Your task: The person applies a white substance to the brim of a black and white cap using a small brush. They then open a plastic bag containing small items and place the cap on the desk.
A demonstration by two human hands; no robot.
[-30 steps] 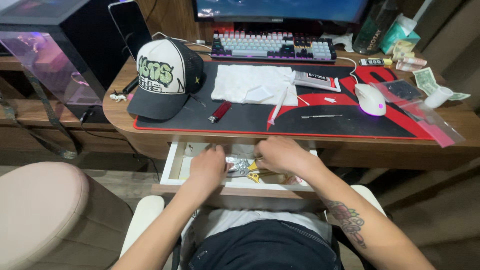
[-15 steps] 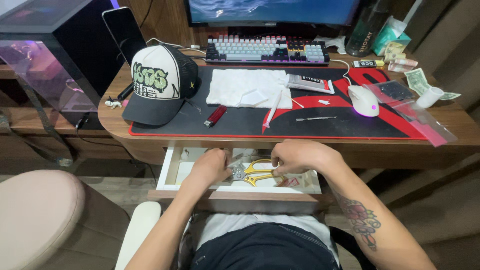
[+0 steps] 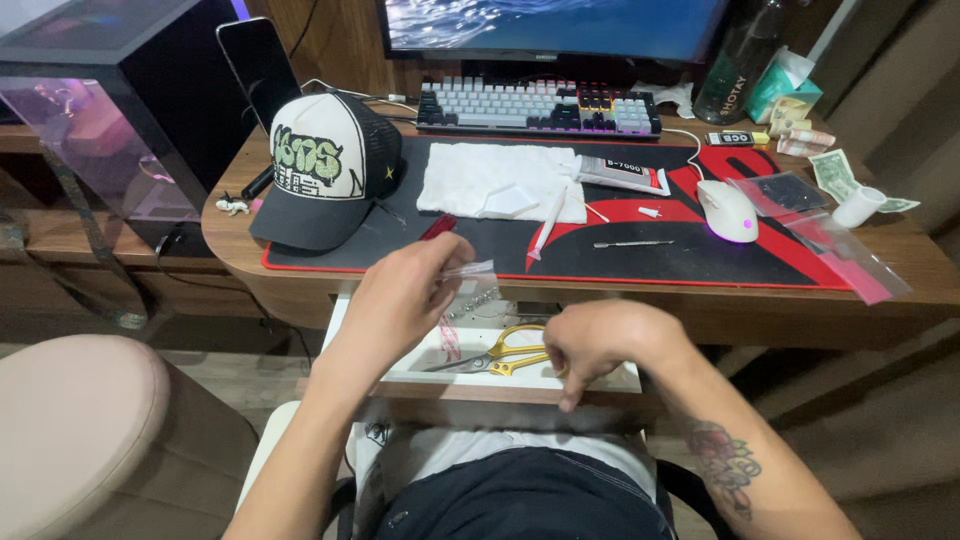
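seen from above, seated at a wooden surface (image 3: 930, 275) with an open white drawer (image 3: 600, 378) beneath its front edge. left hand (image 3: 400, 300) raised over the drawer, grip pinched on a small clear plastic bag (image 3: 462, 285) hanging just above it. right hand (image 3: 600, 345) lowered at the drawer's front, fingers curled, grip unclear, just beside yellow-handled scissors (image 3: 500, 355) lying inside. further back, a black and red mat (image 3: 640, 240) bearing a cap (image 3: 325, 170), white cloth (image 3: 490, 180) and mouse (image 3: 727, 210).

Black-and-white cap (image 3: 325, 170), keyboard (image 3: 540, 105), white mouse (image 3: 727, 210), white cloth (image 3: 500, 180), glue tube (image 3: 622, 175), banknote (image 3: 830, 175)
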